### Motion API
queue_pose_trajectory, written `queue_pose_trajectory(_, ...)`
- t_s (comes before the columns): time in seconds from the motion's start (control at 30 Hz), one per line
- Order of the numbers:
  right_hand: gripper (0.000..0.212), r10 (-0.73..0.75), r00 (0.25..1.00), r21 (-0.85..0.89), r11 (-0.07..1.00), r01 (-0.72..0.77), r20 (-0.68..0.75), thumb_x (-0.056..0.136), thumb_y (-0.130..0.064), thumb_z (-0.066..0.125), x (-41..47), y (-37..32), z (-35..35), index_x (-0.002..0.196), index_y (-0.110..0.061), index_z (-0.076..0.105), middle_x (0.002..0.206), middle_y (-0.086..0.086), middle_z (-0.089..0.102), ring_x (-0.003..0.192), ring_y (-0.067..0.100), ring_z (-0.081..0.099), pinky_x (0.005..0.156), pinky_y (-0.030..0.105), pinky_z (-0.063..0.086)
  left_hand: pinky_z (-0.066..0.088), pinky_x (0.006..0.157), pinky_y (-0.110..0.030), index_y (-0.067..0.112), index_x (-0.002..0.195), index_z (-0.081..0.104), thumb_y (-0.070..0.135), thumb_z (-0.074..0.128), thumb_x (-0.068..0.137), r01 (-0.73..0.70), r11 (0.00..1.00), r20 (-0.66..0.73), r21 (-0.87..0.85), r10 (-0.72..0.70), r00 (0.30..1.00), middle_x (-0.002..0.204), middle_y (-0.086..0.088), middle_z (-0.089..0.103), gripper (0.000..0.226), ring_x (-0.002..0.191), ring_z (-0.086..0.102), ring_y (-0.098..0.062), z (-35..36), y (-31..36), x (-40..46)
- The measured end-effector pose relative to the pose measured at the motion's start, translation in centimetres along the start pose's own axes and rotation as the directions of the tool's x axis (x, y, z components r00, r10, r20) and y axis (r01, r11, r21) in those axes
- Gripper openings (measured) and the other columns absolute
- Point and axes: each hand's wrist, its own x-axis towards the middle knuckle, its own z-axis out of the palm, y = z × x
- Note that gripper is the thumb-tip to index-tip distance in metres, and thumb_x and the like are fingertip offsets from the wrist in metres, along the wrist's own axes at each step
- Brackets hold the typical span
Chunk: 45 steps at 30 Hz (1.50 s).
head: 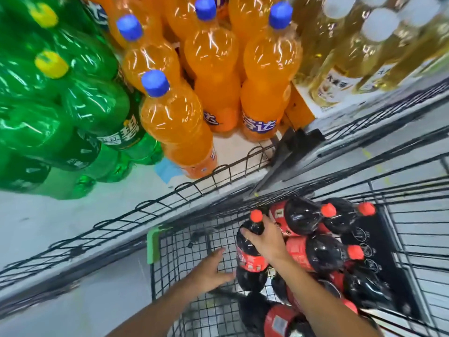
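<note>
Your right hand [263,242] grips one upright cola bottle [252,261] at its shoulder, fingers curled round it, inside the cart [170,251]. Your left hand [209,271] has its fingers spread just beside the base. At least five more cola bottles [301,220] lie alongside. On the shelf stand four blue-capped orange bottles [213,57].

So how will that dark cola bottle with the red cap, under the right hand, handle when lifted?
Probably heavy: the dark plastic cola bottle with the red cap looks full. The right hand grips its smooth shoulder, which may slip. Laid down, it would likely roll.
</note>
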Motion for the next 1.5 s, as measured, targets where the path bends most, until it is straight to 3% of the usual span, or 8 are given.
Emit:
queue_pose_trajectory(0.23,0.055,0.027,0.999,0.136,0.991,-0.021,-0.041,0.071,-0.044,0.092,-3.3,3.7,0.9,0.116,-0.031,0.065,0.115,-0.014,0.068,0.111,-0.002,0.06,0.099,0.012,0.043,0.025,0.123,-0.039,0.026,0.157,0.017,0.053,0.089,0.056,-0.097,0.994,-0.003,0.04,0.097,0.995,0.162,0.002,0.023,0.127,0.148,0.024,-0.015,1.7,2.3,2.3)
queue_pose_trajectory(0.33,0.05,0.052,0.991,0.218,0.976,-0.024,-0.124,0.068,-0.05,0.087,-3.4,5.2,0.6,0.111,-0.033,0.069,0.109,-0.014,0.073,0.107,0.004,0.067,0.1,0.033,0.053,0.029,0.121,-0.041,0.03,0.156,0.017,0.058,0.091,0.04,-0.118,0.993,-0.005,0.002,0.118,0.993,0.158,0.007,0.029,0.14,0.145,0.029,-0.014,3.4,2.2,4.1)
queue_pose_trajectory(0.57,0.052,0.052,0.99,0.273,0.962,-0.015,-0.131,0.063,-0.047,0.084,-2.8,8.0,0.0,0.112,-0.04,0.068,0.112,-0.015,0.073,0.111,0.006,0.067,0.104,0.041,0.052,0.043,0.094,-0.007,0.049,0.125,0.04,0.015,0.099,0.046,-0.165,0.978,0.064,-0.125,0.174,0.983,0.12,0.018,0.065,0.104,0.111,0.056,0.016,6.8,2.1,7.1)
queue_pose_trajectory(0.9,0.042,0.026,0.994,0.282,0.959,0.004,-0.102,0.077,-0.037,0.088,-7.7,6.2,-1.7,0.115,-0.039,0.07,0.112,-0.019,0.074,0.108,-0.001,0.068,0.102,0.033,0.054,0.047,0.106,-0.027,0.055,0.122,0.043,0.038,0.095,0.038,-0.194,0.981,-0.051,0.026,0.195,0.979,0.117,0.025,0.065,0.1,0.112,0.06,0.005,6.4,3.2,2.6)
queue_pose_trajectory(1.1,0.056,-0.037,0.985,0.343,0.935,0.094,-0.168,0.075,-0.054,0.083,-13.2,0.1,-2.4,0.124,-0.033,0.069,0.116,-0.008,0.076,0.111,0.011,0.071,0.102,0.046,0.056,0.035,0.112,-0.035,0.034,0.154,0.022,0.026,0.088,0.065,-0.217,0.949,-0.136,0.23,0.252,0.958,0.148,0.003,0.041,0.11,0.135,0.042,-0.021,1.6,6.3,-6.0)
queue_pose_trajectory(1.3,0.039,-0.17,0.95,0.291,0.925,0.245,-0.261,0.084,-0.032,0.086,-19.4,-9.9,-3.8,0.12,-0.029,0.07,0.115,-0.011,0.076,0.111,0.008,0.07,0.105,0.041,0.054,0.041,0.112,-0.039,0.024,0.137,0.042,0.031,0.091,0.05,-0.484,0.871,-0.13,0.087,0.492,0.861,0.137,-0.004,0.054,0.1,0.128,0.054,-0.018,-4.5,9.3,-16.5)
queue_pose_trajectory(1.4,0.052,-0.24,0.923,0.258,0.911,0.321,-0.302,0.079,-0.052,0.085,-22.8,-15.2,-4.0,0.124,-0.032,0.068,0.115,-0.005,0.076,0.11,0.016,0.072,0.1,0.049,0.056,0.045,0.107,-0.026,0.021,0.129,0.046,0.018,0.097,0.047,-0.59,0.801,-0.185,0.099,0.597,0.78,0.125,0.004,0.059,0.096,0.115,0.058,0.008,-7.6,9.4,-20.3)
queue_pose_trajectory(1.5,0.058,-0.304,0.886,0.225,0.891,0.395,-0.351,0.073,-0.065,0.083,-25.9,-19.9,-3.6,0.121,-0.036,0.069,0.112,-0.009,0.077,0.109,0.012,0.072,0.099,0.046,0.057,0.05,0.104,-0.04,0.031,0.134,0.045,0.045,0.098,0.034,-0.575,0.797,-0.203,0.188,0.604,0.771,0.128,0.007,0.061,0.114,0.121,0.06,-0.013,-10.6,8.7,-22.7)
